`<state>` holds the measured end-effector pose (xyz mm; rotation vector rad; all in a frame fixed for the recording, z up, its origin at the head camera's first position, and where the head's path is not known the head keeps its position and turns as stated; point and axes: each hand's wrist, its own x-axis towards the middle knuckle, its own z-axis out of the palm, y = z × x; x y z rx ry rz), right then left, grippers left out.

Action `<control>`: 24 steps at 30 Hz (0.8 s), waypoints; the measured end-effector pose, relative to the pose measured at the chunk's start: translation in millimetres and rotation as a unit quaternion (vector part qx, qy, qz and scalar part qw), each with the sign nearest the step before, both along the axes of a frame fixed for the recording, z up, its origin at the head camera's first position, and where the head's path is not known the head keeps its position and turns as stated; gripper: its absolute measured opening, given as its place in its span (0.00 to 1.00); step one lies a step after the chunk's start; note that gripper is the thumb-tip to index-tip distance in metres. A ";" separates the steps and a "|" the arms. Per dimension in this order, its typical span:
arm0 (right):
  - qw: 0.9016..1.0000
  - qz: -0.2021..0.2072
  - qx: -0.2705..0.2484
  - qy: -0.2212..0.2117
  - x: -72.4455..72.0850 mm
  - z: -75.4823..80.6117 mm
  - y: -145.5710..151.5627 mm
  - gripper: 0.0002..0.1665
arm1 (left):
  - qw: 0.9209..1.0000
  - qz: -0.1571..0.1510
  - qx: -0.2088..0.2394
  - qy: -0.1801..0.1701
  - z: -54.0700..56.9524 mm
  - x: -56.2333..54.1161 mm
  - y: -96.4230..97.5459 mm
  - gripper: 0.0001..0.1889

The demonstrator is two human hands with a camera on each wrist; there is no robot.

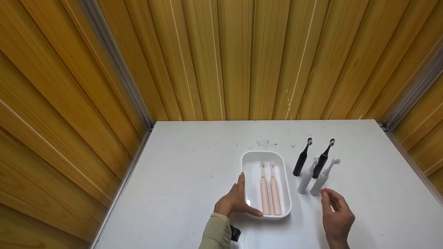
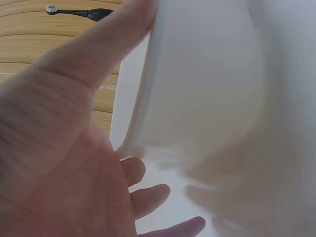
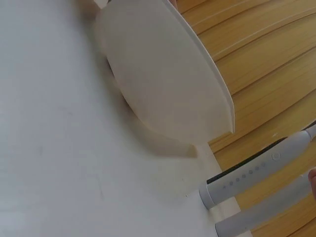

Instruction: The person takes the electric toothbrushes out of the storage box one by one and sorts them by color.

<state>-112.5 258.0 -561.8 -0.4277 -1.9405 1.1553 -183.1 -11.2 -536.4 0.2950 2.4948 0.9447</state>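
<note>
A white tray (image 1: pixel 244 166) holds two pink electric toothbrushes (image 1: pixel 264 193) lying side by side. My left hand (image 1: pixel 236 200) spans its near left corner, thumb at the front rim and fingers straight along the left side. To the tray's right, two white electric toothbrushes (image 1: pixel 306 180) stand upright, with two black electric toothbrushes (image 1: pixel 301 160) upright behind them. My right hand (image 1: pixel 337 214) is beside the right white toothbrush, fingers loosely bent, fingertips close to its lower handle. In the right wrist view a fingertip (image 3: pixel 312 178) shows right at that handle (image 3: pixel 266 210).
A white table (image 1: pixel 173 186) bears everything, with dark scuff marks (image 1: pixel 264 143) behind the tray. Yellow wood-patterned walls (image 1: pixel 235 58) close off the back and both sides. A black strap piece (image 1: pixel 235 233) shows at my left wrist.
</note>
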 end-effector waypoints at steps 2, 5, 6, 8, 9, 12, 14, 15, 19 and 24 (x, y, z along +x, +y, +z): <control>1.000 0.018 -0.003 0.007 0.8 0.7 -5.5 0.09 | 1.000 -0.001 -0.001 0.000 -0.3 0.1 0.0 0.76; 0.999 0.052 0.000 0.009 0.3 2.5 -14.0 0.08 | 1.000 -0.001 -0.001 -0.002 -0.4 0.4 -0.1 0.76; 0.998 0.065 -0.001 0.009 -0.3 2.9 -16.9 0.08 | 1.000 0.000 -0.001 -0.002 -0.4 0.4 -0.2 0.76; 0.996 0.094 -0.005 0.008 -1.9 5.4 -22.7 0.09 | 1.000 0.000 0.001 -0.003 -0.5 0.3 -0.1 0.76; 0.994 0.110 -0.007 0.006 -3.0 6.8 -25.6 0.09 | 1.000 0.000 0.002 -0.002 -0.4 0.1 -0.1 0.76; 0.988 0.153 -0.021 0.002 -6.9 10.6 -34.3 0.11 | 1.000 -0.002 -0.001 0.000 -0.7 -0.1 -0.2 0.76; 0.984 0.176 -0.032 -0.002 -9.9 13.6 -39.5 0.12 | 1.000 -0.004 -0.002 0.000 -0.6 -0.1 -0.4 0.76; 0.982 0.183 -0.037 -0.006 -11.3 14.8 -41.9 0.13 | 1.000 -0.005 -0.003 0.001 -0.6 0.0 -0.6 0.76; 0.978 0.201 -0.052 -0.026 -17.9 18.6 -49.2 0.16 | 1.000 -0.011 -0.002 0.004 -0.3 -0.3 -1.2 0.76; 0.968 0.227 -0.084 -0.068 -24.9 23.0 -54.2 0.19 | 1.000 -0.012 -0.006 0.007 0.4 -0.4 -1.4 0.76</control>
